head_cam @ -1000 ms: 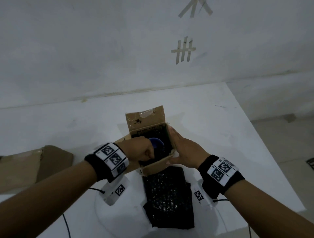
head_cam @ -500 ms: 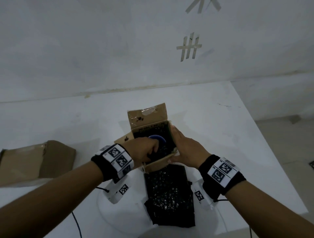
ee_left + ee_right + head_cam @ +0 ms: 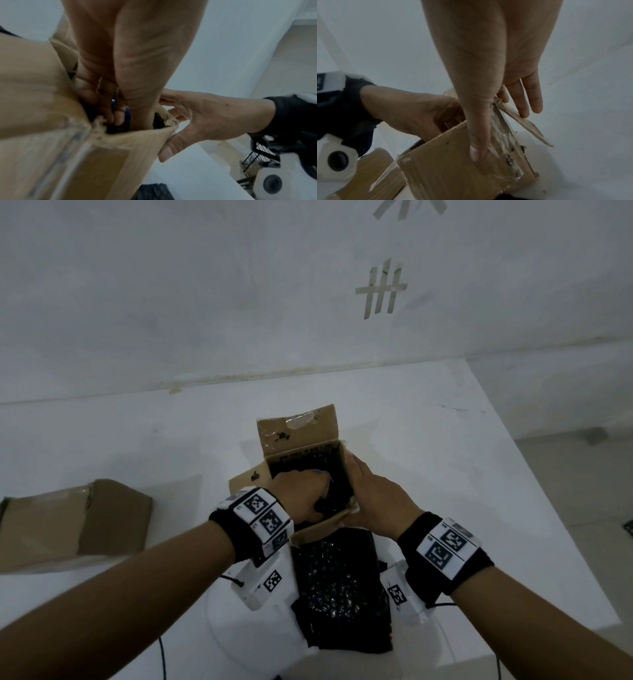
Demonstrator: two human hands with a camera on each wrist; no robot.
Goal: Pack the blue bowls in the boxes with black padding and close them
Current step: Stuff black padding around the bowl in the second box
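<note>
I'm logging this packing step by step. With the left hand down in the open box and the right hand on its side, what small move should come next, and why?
Probably seat the blue bowl fully, then let go and lift the left hand out. Only a sliver of blue shows past its curled fingers, deep inside the padding-lined box. The right hand steadies the box's side, and the spare black padding lies unused in front.

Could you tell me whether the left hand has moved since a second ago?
Yes. The left hand has pushed deeper into the box, now hiding nearly all of the blue bowl it covers.
</note>
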